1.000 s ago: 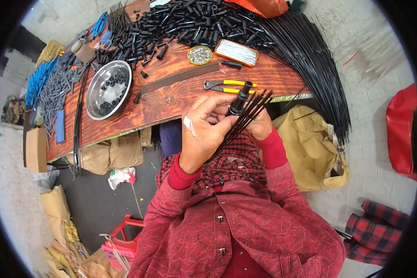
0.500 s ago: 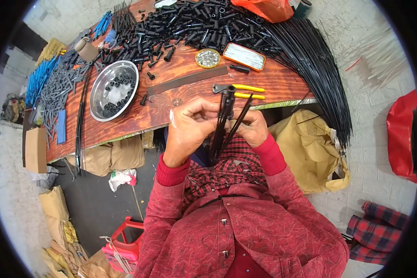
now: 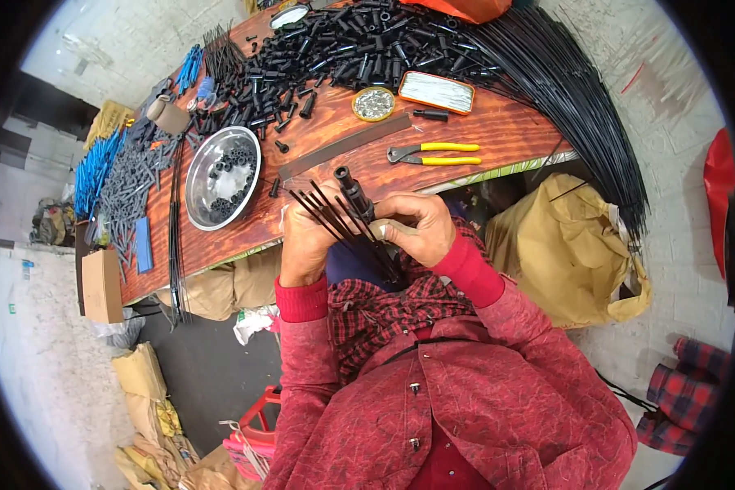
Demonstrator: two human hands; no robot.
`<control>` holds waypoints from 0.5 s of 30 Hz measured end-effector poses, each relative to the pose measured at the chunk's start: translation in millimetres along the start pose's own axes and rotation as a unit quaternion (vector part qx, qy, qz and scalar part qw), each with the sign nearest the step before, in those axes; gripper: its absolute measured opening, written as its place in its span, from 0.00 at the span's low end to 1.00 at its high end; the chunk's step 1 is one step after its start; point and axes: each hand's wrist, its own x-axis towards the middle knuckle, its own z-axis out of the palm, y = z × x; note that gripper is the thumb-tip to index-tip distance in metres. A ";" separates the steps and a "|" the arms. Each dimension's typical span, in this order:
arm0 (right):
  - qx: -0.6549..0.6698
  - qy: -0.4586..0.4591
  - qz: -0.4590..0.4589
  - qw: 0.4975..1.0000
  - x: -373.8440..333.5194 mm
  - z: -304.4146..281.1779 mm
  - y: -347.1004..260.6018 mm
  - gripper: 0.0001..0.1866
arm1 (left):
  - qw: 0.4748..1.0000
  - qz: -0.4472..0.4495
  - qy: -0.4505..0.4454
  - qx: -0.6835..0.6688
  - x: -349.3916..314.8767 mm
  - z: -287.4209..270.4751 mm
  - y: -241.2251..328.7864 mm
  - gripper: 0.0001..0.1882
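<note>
Wooden surface (image 3: 498, 135) behind; both hands before steel bowl (image 3: 222, 175): left hand (image 3: 309, 241) fingers clamp black rods (image 3: 343, 229), right hand (image 3: 416, 229) pinches black sleeve (image 3: 353, 192), axis slanting away

A steel bowl (image 3: 222, 175) of black parts sits left on the wooden table (image 3: 514, 131), yellow pliers (image 3: 433, 153) to the right. Farther off lie a small round tin (image 3: 373, 104) and an orange tray (image 3: 438, 91). Blue tubes (image 3: 96, 167) lie far left.
</note>
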 end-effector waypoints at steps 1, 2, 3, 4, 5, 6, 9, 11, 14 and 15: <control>0.009 0.000 -0.001 1.000 -0.3 1.2 0.1 0.08 | 1.000 -0.005 0.017 -0.026 -1.3 0.4 -2.8 0.09; 0.018 0.001 -0.002 1.000 -0.1 2.6 0.4 0.08 | 0.998 -0.010 0.033 -0.051 -1.8 0.4 -6.6 0.08; 0.021 0.005 -0.004 1.000 1.7 4.1 1.7 0.08 | 0.996 -0.008 0.041 -0.077 -2.2 -0.3 -12.4 0.08; 0.014 0.016 0.003 1.000 5.1 6.0 3.9 0.09 | 0.993 -0.028 0.061 -0.101 -4.0 -0.8 -17.6 0.09; 0.006 0.026 0.011 1.000 7.0 7.0 6.1 0.09 | 0.989 -0.029 0.072 -0.123 -3.9 -1.3 -23.7 0.10; 0.009 0.029 0.009 0.999 7.6 9.4 7.5 0.09 | 0.986 -0.031 0.084 -0.144 -3.9 -2.6 -28.1 0.12; -0.055 0.053 -0.035 0.996 8.5 16.2 12.2 0.11 | 0.986 -0.032 0.090 -0.137 -8.7 -10.7 -31.8 0.14; -0.042 0.051 -0.020 0.998 9.5 19.3 9.7 0.10 | 0.986 -0.021 0.070 -0.148 -10.3 -16.7 -32.0 0.15; -0.041 0.055 -0.009 0.998 8.3 23.5 5.8 0.10 | 0.989 -0.005 0.043 -0.139 -18.5 -27.8 -36.6 0.20; -0.052 0.062 -0.013 0.997 8.1 24.1 4.7 0.10 | 0.982 -0.007 0.050 -0.181 -20.4 -26.5 -34.4 0.22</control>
